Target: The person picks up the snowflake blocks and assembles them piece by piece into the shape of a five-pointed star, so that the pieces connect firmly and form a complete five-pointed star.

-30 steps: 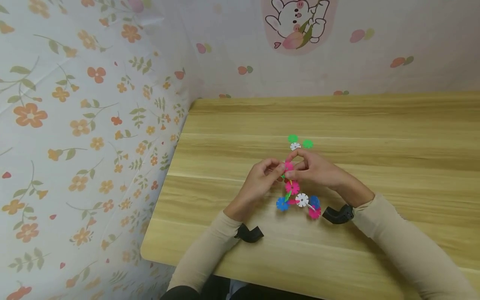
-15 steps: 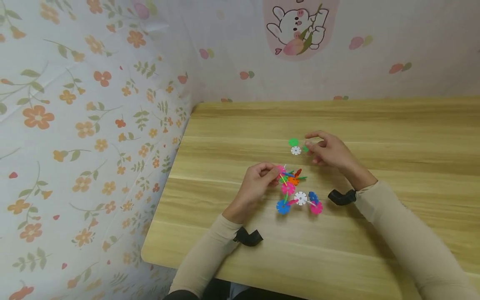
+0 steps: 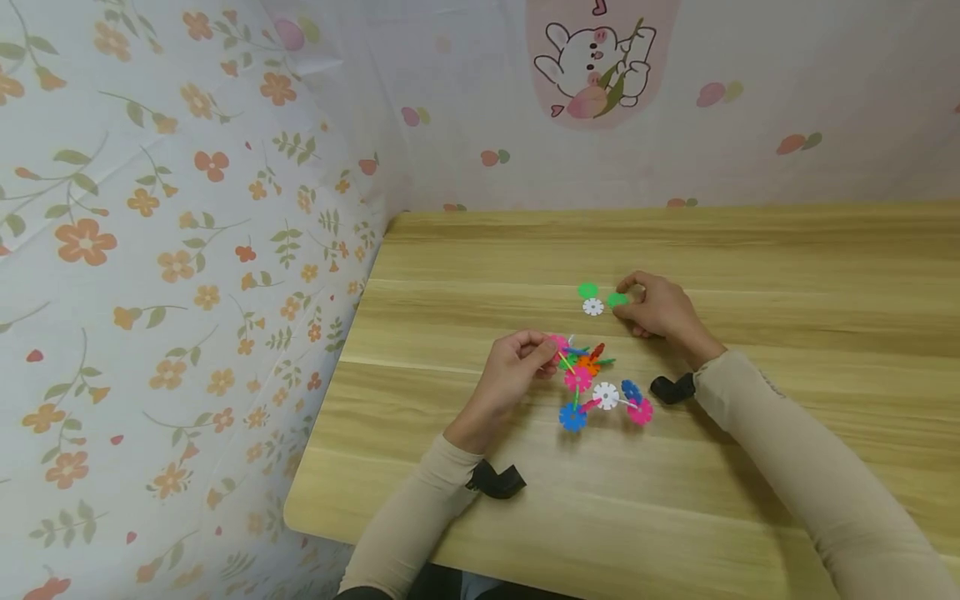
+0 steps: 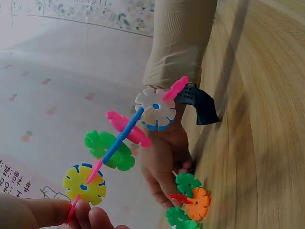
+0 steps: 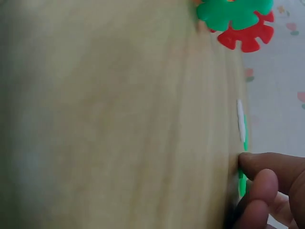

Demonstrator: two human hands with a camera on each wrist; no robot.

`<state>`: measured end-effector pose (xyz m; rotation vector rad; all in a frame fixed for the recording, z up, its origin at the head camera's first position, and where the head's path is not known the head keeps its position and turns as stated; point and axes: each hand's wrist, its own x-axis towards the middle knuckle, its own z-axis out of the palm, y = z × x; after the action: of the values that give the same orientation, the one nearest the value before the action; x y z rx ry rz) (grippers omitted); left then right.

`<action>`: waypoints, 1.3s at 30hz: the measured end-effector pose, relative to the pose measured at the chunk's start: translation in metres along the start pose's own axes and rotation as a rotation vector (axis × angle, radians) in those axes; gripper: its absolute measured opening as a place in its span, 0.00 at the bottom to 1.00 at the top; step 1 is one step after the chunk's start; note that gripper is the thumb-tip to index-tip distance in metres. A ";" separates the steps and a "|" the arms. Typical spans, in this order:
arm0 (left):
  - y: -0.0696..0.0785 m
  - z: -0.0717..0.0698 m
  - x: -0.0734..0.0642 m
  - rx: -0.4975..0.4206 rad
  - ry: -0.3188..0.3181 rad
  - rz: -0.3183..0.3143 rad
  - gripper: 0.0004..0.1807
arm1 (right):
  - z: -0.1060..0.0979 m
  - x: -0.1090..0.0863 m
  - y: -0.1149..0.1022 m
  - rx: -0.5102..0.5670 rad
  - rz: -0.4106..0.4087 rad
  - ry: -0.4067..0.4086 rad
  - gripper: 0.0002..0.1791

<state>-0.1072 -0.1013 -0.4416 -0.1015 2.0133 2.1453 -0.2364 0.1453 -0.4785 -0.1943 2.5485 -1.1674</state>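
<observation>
My left hand [image 3: 516,362] pinches a pink disc at the near end of a chain of notched plastic snowflake discs [image 3: 577,379], held over the table. Pink, green, blue, white, yellow, orange and red pieces are slotted together at angles; a yellow disc [image 4: 83,183] sits just beyond the thumb in the left wrist view. Farther back, my right hand [image 3: 663,312] has thumb and forefinger at the edge of a loose green snowflake disc [image 3: 617,300], pinching it at the tabletop. Its fingertips partly cover that disc in the right wrist view.
Beside the right hand lie a second green disc [image 3: 587,290] and a white disc [image 3: 592,307]. The wooden table [image 3: 450,283] meets a patterned cloth [image 3: 465,100] at the back and left. Black wrist mounts [image 3: 497,481] jut from both sleeves.
My right hand has left the chain, reached back and right to the loose green disc, and closed its fingers on its edge. The left hand keeps its hold, almost still.
</observation>
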 end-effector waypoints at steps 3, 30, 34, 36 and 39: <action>0.001 0.000 0.001 -0.004 0.005 -0.003 0.08 | -0.001 -0.002 0.000 -0.006 -0.004 0.007 0.21; 0.003 0.003 0.005 -0.034 0.024 0.010 0.06 | 0.000 -0.084 -0.040 0.538 -0.197 -0.196 0.14; 0.004 0.003 0.005 -0.044 0.033 0.013 0.06 | 0.003 -0.086 -0.042 0.561 -0.191 -0.177 0.16; 0.004 0.003 0.004 -0.049 0.041 0.015 0.06 | 0.004 -0.087 -0.043 0.563 -0.193 -0.155 0.16; 0.005 0.004 0.003 -0.058 0.063 0.015 0.06 | 0.006 -0.089 -0.045 0.583 -0.198 -0.123 0.15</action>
<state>-0.1110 -0.0977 -0.4374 -0.1652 1.9918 2.2381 -0.1514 0.1341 -0.4270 -0.3639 2.0140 -1.8489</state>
